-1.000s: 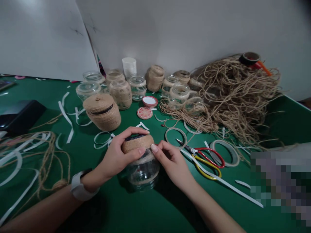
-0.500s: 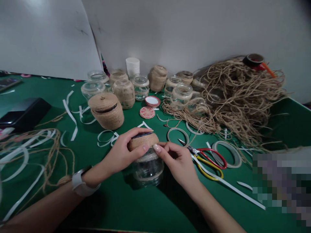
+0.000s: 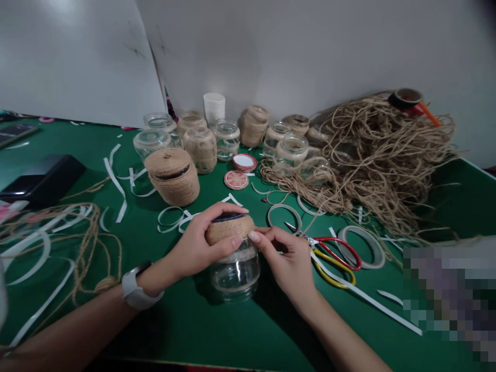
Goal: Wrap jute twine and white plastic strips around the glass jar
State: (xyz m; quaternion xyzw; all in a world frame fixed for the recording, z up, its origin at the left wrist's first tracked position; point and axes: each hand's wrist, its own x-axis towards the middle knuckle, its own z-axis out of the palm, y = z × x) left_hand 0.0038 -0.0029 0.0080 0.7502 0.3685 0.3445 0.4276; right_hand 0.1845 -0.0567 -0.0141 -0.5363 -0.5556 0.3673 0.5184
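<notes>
A glass jar (image 3: 235, 274) stands upright on the green table before me, its upper part wrapped in a band of jute twine (image 3: 232, 230) below a dark top. My left hand (image 3: 207, 235) curves round the far and near sides of the wrapped part, thumb in front, fingers behind and partly hidden. At the band's lower right edge, thumb and forefinger of my right hand (image 3: 284, 256) pinch together against the twine. Whatever lies between those fingertips is too small to make out; the other right fingers are curled. A watch (image 3: 140, 289) is on my left wrist.
Scissors (image 3: 335, 261) and a tape roll (image 3: 364, 247) lie right of my right hand. A twine heap (image 3: 383, 150) fills the back right. A twine-covered jar (image 3: 174, 178) stands left, several glass jars (image 3: 290, 155) behind. White strips (image 3: 368, 294) and loose twine (image 3: 87, 258) are scattered about.
Both hands stay at the wrapped jar, nearly unmoved. My right fingertips have shifted slightly right along the band's lower edge. The view has moved a little.
</notes>
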